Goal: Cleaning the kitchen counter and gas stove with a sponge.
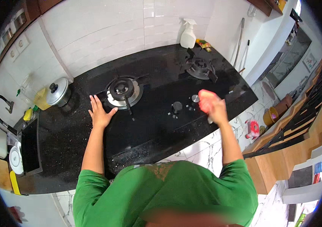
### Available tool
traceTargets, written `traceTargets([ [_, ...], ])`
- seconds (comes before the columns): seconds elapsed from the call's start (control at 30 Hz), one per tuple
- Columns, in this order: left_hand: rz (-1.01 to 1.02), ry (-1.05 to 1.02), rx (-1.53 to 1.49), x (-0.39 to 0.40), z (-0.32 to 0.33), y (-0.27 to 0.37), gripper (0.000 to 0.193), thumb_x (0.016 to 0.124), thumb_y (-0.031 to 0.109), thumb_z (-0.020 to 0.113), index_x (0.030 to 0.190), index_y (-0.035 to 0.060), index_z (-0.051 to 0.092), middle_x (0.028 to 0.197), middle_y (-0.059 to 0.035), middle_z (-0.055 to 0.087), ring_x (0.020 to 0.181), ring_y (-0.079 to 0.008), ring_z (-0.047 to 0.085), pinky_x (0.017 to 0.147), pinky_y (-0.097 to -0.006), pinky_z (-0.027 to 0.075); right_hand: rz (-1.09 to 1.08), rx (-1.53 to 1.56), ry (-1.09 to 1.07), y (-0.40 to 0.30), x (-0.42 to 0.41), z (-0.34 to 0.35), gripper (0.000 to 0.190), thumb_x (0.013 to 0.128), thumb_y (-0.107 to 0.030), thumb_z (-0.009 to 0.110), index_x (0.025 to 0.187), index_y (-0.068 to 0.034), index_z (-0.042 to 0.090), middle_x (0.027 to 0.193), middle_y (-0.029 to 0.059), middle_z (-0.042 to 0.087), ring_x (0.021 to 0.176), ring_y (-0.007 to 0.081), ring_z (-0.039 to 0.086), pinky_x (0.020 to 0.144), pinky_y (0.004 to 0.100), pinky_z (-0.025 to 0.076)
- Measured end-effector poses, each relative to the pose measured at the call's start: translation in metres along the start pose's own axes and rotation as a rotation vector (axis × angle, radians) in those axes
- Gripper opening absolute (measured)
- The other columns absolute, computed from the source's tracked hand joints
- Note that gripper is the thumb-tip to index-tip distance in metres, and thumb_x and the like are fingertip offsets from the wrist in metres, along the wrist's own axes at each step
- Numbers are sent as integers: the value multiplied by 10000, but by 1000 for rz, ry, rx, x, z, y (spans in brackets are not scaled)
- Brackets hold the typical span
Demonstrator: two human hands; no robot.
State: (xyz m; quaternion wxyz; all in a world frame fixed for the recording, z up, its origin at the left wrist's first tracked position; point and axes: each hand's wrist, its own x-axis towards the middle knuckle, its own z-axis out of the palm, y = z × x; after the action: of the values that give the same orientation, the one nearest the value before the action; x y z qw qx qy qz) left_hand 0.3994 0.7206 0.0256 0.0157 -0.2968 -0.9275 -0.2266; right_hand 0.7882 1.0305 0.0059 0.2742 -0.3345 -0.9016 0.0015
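My left hand (pixel 100 113) rests with spread fingers on the black glass cooktop (pixel 144 122), just left of the left gas burner (pixel 121 90), its thumb near the burner's metal ring. In my right hand (pixel 218 112) is a red cloth or sponge (pixel 206 100), blurred, held over the right part of the cooktop beside the silver control knob (pixel 195 98). A black control knob (pixel 177 106) lies to the left of that one. Behind them, the right gas burner (pixel 201 68) has its pan support set askew.
A white spray bottle (pixel 188 35) and a colourful packet (pixel 203 44) stand at the back wall. A lidded metal pot (pixel 58 92) sits on the left, near the sink (pixel 31 147) and its black faucet (pixel 0 110). A wooden staircase (pixel 266 170) is at the right.
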Motion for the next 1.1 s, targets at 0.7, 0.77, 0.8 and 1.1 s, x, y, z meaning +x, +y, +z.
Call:
traceTargets([
  [0.7,-22,175,-106,-125,42,132,1009,756,369,697,1456,55,42,1523,-175,-41,1400,-363,-58,1041,-618,-37,-822,669,-595,-62,176,114,238,836,-251,570,1026,-133,653,1156,94,601,1115,335,510,969,423,388],
  [0.77,-97,192,-41,-139,52,138,1009,750,456,674,1442,8,91,1506,-229,-2,1388,-414,-23,1039,-635,-5,-1080,850,-761,-40,168,101,237,796,-217,627,1004,-112,674,1089,76,647,1176,313,494,1000,406,375],
  [0.8,-121,197,-34,-143,55,138,1009,750,456,674,1442,8,91,1506,-229,-2,1388,-414,-23,1039,-635,-5,-1024,911,-892,-21,173,92,238,773,-191,665,989,-91,683,1107,74,644,1206,314,475,1016,401,365],
  [1.1,-40,315,56,-134,58,152,893,749,307,695,1431,27,190,1482,-172,220,1391,-354,130,1083,-573,68,-896,723,-562,-27,180,98,239,838,-191,570,1043,-104,656,1162,36,612,1160,237,506,1012,403,358],
])
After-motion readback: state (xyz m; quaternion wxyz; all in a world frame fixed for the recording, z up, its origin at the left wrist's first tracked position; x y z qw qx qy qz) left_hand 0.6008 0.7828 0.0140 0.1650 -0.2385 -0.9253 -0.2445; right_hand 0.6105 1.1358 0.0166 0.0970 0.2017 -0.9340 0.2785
